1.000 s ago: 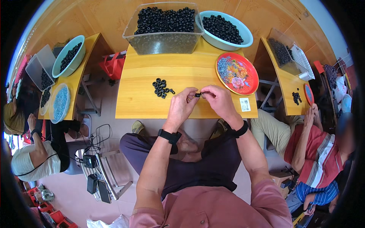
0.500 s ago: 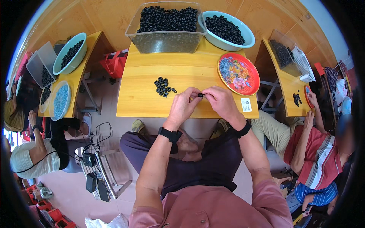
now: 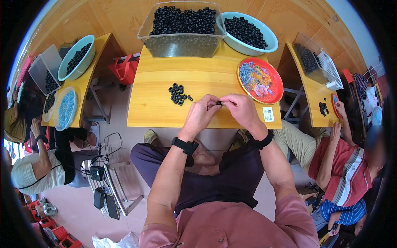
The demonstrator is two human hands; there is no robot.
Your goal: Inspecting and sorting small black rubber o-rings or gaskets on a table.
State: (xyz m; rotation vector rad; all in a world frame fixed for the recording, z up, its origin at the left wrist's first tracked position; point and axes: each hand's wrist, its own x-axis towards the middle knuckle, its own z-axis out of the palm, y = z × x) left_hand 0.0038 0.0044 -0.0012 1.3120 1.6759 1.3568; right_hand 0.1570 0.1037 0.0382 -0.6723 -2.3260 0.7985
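Over the near edge of a yellow bench (image 3: 165,118), a person's hands meet at one small black ring (image 3: 219,103), the left hand (image 3: 200,115) with its grip clamped on one side, the right hand (image 3: 241,110) with its grip closed on the other. Just beyond lie a white label (image 3: 268,114), right, and a loose cluster of black rings (image 3: 177,96), left. Farther back sits a red flowered tray (image 3: 272,94) holding small bluish pieces (image 3: 247,74); behind stand a clear bin (image 3: 182,46) and a pale turquoise basin (image 3: 249,50), both heaped with black rings.

The place was a small workshop. Workers (image 3: 339,169) sat at separate yellow tables (image 3: 165,72), where a clear bin (image 3: 182,47) and a pale green basin (image 3: 250,51) held many similar black rings (image 3: 182,20).
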